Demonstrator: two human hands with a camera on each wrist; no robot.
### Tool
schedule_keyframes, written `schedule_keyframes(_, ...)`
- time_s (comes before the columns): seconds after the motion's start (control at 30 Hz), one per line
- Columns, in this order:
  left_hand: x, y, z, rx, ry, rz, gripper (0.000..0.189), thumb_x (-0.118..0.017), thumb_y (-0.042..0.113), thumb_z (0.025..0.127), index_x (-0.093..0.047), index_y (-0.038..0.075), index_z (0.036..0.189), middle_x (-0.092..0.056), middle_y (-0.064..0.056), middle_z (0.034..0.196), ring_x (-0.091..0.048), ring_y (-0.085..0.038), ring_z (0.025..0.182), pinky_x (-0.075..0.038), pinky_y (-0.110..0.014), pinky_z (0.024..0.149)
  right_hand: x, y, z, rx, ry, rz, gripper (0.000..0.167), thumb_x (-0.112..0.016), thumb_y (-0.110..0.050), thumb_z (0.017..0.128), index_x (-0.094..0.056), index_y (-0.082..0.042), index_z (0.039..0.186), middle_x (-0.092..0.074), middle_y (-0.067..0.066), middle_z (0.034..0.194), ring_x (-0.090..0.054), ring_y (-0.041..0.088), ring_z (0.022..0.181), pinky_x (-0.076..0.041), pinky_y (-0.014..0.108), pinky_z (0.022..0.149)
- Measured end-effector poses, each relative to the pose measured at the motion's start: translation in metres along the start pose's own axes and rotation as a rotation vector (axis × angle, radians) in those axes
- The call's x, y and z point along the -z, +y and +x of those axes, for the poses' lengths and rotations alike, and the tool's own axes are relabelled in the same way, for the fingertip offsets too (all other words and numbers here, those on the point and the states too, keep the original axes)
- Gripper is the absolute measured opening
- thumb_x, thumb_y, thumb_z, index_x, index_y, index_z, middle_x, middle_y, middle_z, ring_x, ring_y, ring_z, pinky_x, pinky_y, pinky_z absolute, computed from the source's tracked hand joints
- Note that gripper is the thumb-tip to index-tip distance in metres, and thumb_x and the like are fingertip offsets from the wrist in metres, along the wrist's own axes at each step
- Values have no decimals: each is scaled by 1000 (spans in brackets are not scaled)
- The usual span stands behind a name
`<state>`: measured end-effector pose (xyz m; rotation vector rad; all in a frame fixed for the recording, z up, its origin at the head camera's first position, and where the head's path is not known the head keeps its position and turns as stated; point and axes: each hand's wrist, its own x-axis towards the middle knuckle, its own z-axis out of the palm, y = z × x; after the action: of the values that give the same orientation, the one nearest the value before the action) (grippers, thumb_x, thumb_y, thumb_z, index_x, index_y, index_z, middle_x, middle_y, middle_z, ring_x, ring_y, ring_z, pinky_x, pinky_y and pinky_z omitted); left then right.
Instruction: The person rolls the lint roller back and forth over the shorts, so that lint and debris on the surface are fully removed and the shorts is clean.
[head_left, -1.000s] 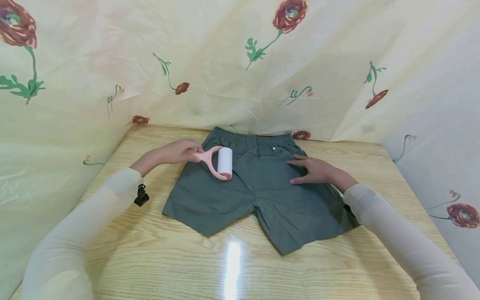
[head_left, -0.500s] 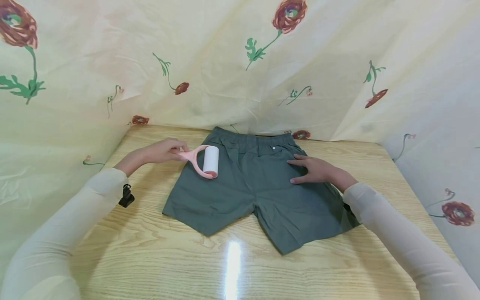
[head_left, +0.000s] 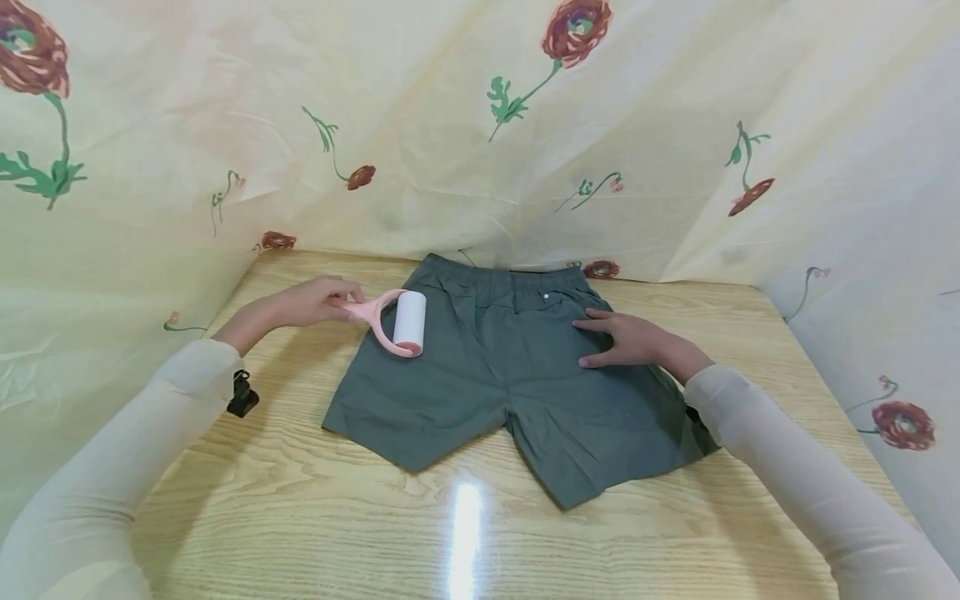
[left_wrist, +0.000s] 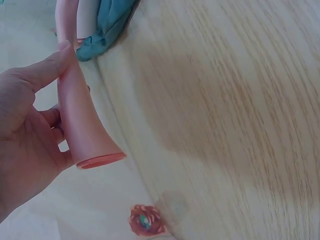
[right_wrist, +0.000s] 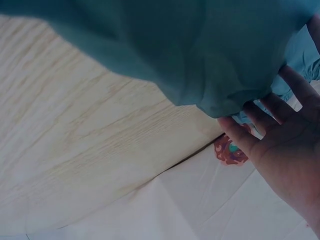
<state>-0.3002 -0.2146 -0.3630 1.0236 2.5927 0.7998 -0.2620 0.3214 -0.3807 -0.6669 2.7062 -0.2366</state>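
Dark grey-green shorts (head_left: 457,375) lie spread on the wooden table, waistband at the far side. My left hand (head_left: 311,302) grips the pink handle of a lint roller (head_left: 409,321), whose white cylinder is over the upper left part of the shorts. In the left wrist view the thumb and fingers wrap the flared handle (left_wrist: 82,110). My right hand (head_left: 626,340) rests on the upper right side of the shorts, fingers spread. In the right wrist view its fingers (right_wrist: 240,135) lie extended against the cloth.
Under the shorts is a light wood table (head_left: 337,525) with a bright light reflection near the front. A cream flowered sheet (head_left: 420,125) hangs along the back and both sides. A small black device (head_left: 242,395) hangs from the left wrist.
My left hand has drawn the lint roller leftward across the shorts, toward their left edge. The right hand has stayed in place on the cloth.
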Motion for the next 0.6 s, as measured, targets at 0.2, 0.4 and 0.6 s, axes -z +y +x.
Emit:
schedule_keyframes(0.2, 5, -2, -6, 68, 12, 19, 23, -71, 15, 96, -68, 3, 115, -59, -8, 91, -47, -21, 85, -40, -36, 78, 1, 1, 0, 0, -1, 0, 84, -73, -55, 89, -46, -7, 153, -28, 31, 162, -30, 54, 146, -33, 67, 112)
schedule_keyframes(0.4, 7, -1, -7, 91, 37, 21, 28, -72, 15, 95, -68, 0, 118, -60, -9, 91, -48, -21, 85, -40, -37, 79, 0, 3, 1, -5, -2, -4, 84, -73, -55, 89, -45, -8, 154, -28, 30, 163, -30, 53, 147, -33, 66, 112)
schedule_keyframes(0.6, 5, 3, -5, 91, 62, 34, 28, -71, 17, 96, -68, 0, 119, -59, -9, 91, -47, -23, 85, -39, -39, 79, 2, -1, 1, -5, -5, -16, 84, -73, -55, 89, -46, -8, 153, -30, 30, 162, -31, 53, 146, -34, 67, 112)
